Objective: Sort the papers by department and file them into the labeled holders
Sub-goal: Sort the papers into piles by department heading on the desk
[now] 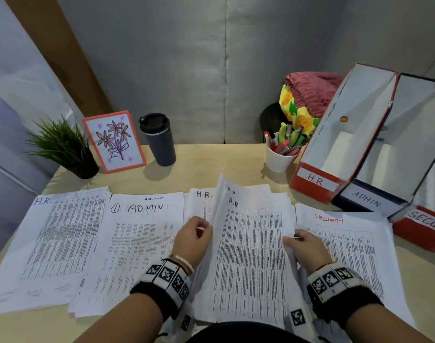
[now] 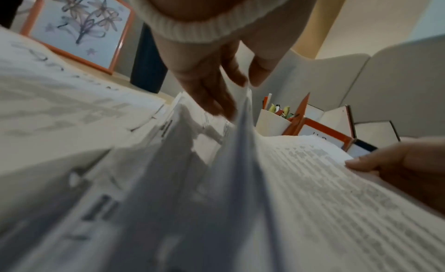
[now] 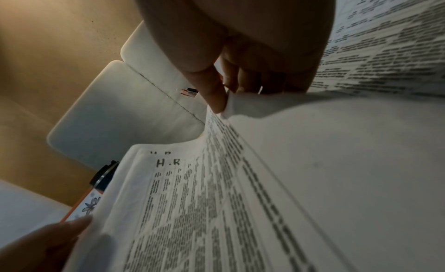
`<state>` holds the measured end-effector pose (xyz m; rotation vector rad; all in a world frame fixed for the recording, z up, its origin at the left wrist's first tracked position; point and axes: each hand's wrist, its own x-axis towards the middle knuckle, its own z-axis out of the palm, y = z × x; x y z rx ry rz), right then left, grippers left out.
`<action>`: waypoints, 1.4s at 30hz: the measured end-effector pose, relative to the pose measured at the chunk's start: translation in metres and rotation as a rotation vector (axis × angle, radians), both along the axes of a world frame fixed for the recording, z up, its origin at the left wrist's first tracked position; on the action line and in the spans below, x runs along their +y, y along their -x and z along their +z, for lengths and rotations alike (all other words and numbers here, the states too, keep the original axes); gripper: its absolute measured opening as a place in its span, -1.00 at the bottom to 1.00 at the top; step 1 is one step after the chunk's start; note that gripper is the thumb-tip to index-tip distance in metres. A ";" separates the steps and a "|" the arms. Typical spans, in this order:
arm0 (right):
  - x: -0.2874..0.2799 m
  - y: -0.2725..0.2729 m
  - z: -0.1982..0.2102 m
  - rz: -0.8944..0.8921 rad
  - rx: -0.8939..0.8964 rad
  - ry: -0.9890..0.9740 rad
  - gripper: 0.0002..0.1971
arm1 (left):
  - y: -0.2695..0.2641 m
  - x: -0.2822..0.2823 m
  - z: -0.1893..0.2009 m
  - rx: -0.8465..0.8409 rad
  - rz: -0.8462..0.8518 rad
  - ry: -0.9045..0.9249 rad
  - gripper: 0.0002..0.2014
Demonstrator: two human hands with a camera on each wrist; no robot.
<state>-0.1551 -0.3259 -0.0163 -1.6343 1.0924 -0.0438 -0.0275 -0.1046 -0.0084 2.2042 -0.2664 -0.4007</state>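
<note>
papers [image 1: 248, 248] marked h.r. lifted mid-desk, sorting still under way.
my left hand [image 1: 193, 240] and right hand [image 1: 304, 246] each pinch a sheet edge; next i'd carry them onto the far-left h.r. pile [image 1: 60, 233].

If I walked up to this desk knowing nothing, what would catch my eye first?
Probably the two hands in the middle: the left hand and right hand lift a sheaf of H.R. papers by its side edges. Around them, marked paper piles cover the desk. At the right stand three labelled holders, and the flower picture brightens the far left.
</note>
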 end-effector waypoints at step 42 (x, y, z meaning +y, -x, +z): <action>0.018 0.013 0.038 0.211 -0.236 -0.034 -0.81 | 0.005 0.009 0.026 0.159 -0.055 0.262 -0.76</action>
